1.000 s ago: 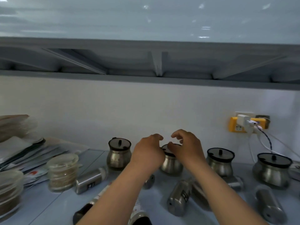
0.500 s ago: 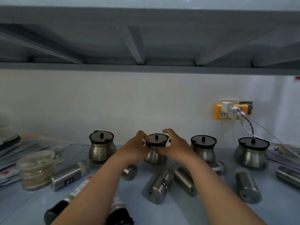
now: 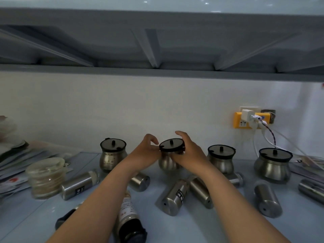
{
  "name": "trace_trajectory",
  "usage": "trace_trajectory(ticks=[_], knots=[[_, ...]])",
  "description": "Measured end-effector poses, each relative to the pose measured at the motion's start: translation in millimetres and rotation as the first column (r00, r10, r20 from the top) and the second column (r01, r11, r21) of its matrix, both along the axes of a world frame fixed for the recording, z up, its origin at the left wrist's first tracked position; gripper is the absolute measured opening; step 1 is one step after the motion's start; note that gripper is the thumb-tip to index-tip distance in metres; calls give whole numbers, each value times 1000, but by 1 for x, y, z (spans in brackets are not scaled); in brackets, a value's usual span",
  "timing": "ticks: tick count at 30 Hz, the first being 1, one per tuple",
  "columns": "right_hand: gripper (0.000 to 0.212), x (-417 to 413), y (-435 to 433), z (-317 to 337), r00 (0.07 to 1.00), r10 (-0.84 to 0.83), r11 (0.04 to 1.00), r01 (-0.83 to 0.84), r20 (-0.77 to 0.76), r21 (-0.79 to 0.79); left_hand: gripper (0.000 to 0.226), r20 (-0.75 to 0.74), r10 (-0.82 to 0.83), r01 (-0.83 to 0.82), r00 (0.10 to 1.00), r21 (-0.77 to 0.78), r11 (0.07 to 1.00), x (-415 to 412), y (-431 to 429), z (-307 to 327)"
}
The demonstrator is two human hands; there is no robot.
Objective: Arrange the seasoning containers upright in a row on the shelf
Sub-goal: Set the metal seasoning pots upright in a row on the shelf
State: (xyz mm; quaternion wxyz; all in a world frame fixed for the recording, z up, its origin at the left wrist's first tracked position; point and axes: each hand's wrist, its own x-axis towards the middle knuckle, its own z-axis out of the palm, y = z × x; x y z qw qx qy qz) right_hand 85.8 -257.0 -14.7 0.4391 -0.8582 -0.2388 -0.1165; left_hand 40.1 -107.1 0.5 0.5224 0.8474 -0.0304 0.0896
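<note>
Left hand (image 3: pixel 147 152) and right hand (image 3: pixel 190 152) both pinch the tilted lid (image 3: pixel 171 145) of the pot (image 3: pixel 167 163); loose lid may slip, forearms may nudge fallen shakers (image 3: pixel 175 196).

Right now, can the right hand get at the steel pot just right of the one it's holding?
Probably yes, once it lets go. The right hand grips the middle pot; the neighbouring pot stands upright beside it, nothing between.

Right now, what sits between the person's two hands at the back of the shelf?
A round steel seasoning pot with a black lid, seen in the head view. The left hand and right hand grip it from either side.
</note>
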Motion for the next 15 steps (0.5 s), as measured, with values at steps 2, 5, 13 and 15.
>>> trace_trajectory(ticks=[2, 5, 13, 15], knots=[[72, 0, 2, 1, 999, -5, 999, 3, 51, 42, 20, 36, 11, -9, 999, -74, 997, 1, 3, 0], [73, 0, 5, 2, 993, -36, 995, 25, 109, 101, 22, 112, 46, -26, 993, -171, 985, 3, 6, 1], [80, -4, 12, 9, 959, -195, 940, 123, 204, 319, 27, 343, 40, 62, 939, -281, 958, -13, -2, 6], [80, -5, 10, 10, 966, -189, 914, 107, 178, 391, 29, 372, 21, 93, 928, -286, 954, -14, -2, 5]])
